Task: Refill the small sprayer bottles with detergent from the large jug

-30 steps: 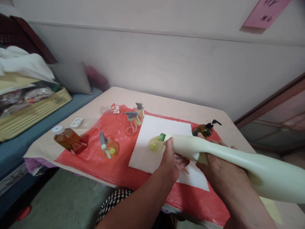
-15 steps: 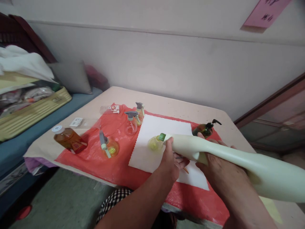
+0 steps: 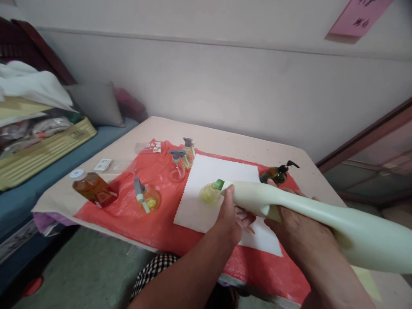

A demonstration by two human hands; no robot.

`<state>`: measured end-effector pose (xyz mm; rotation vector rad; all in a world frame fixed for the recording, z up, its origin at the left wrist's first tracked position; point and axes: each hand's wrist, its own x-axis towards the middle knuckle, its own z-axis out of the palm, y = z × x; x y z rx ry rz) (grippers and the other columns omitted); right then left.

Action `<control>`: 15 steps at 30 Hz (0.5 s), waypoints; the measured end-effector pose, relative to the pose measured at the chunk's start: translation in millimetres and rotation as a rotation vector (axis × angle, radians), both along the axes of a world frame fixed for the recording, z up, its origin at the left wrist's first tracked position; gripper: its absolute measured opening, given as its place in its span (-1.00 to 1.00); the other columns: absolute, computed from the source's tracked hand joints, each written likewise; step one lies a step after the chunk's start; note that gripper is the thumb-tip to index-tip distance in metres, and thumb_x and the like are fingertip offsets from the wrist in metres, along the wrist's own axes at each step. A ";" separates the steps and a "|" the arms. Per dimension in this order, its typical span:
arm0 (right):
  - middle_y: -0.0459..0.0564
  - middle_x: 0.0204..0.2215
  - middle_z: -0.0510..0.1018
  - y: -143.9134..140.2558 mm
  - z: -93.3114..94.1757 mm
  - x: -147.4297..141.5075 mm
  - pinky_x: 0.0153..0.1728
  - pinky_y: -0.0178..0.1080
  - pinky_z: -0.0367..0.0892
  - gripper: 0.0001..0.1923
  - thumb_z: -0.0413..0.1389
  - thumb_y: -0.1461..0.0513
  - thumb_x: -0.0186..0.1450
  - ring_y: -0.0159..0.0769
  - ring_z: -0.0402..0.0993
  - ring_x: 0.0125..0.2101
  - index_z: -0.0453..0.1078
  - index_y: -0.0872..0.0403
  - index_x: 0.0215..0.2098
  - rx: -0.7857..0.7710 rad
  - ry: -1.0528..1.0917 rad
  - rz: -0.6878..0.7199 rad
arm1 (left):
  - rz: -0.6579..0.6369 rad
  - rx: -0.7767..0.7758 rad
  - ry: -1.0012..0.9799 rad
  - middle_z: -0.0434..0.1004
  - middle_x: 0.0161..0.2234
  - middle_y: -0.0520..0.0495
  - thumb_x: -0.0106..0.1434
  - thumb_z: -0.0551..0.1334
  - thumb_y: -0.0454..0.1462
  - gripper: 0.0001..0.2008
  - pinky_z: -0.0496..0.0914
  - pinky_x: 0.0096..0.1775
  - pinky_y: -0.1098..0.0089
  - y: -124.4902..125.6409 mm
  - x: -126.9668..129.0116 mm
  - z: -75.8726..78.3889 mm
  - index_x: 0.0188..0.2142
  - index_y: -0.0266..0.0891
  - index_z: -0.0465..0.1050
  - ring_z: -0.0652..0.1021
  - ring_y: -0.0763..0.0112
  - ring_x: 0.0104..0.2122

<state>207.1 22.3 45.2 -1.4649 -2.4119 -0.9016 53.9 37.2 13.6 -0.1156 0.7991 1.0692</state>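
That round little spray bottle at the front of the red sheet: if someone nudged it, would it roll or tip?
The spray bottle seems to lie tilted on its round body, so a nudge would probably rock or roll it. The trigger head sticking out may stop a full roll. It looks like thin clear plastic holding little yellow liquid, so likely light.

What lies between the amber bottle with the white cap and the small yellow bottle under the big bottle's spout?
In the head view, between the amber bottle and the small yellow bottle lies a yellow-tinted spray bottle, on the red sheet.
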 end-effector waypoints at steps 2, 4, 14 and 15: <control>0.35 0.07 0.47 -0.3 -0.8 1.1 0.13 0.29 0.29 -0.31 -0.02 0.19 0.40 0.27 0.37 0.12 0.04 0.18 0.46 -0.008 -0.006 -0.003 | 0.000 -0.005 0.004 0.49 -0.12 -0.28 0.34 0.13 0.14 -0.36 0.49 -0.06 0.23 0.0 -0.1 1.0 0.13 -0.35 0.37 0.57 0.10 -0.11; 0.36 0.09 0.47 -0.7 -1.3 2.2 0.15 0.32 0.26 -0.32 -0.02 0.15 0.42 0.28 0.36 0.13 0.05 0.17 0.46 -0.013 -0.026 -0.001 | -0.002 -0.010 0.002 0.49 -0.12 -0.28 0.34 0.13 0.14 -0.36 0.49 -0.09 0.24 0.1 -0.2 1.8 0.13 -0.35 0.38 0.57 0.11 -0.13; 0.34 0.15 0.47 -2.7 -11.0 -1.9 0.21 0.35 0.19 -0.37 -0.04 0.11 0.43 0.30 0.35 0.20 0.15 0.11 0.42 0.051 -0.025 -0.054 | 0.007 -0.011 -0.015 0.48 -0.18 -0.25 0.35 0.14 0.12 -0.39 0.50 -0.21 0.29 0.3 -1.1 3.0 0.09 -0.36 0.41 0.57 0.16 -0.21; 0.32 0.14 0.47 -2.6 -12.1 -2.0 0.21 0.36 0.19 -0.39 -0.03 0.13 0.42 0.30 0.34 0.21 0.18 0.09 0.41 0.064 -0.022 -0.060 | 0.007 -0.010 -0.014 0.48 -0.18 -0.24 0.35 0.14 0.13 -0.38 0.50 -0.22 0.29 0.4 -1.0 2.4 0.09 -0.36 0.41 0.57 0.16 -0.21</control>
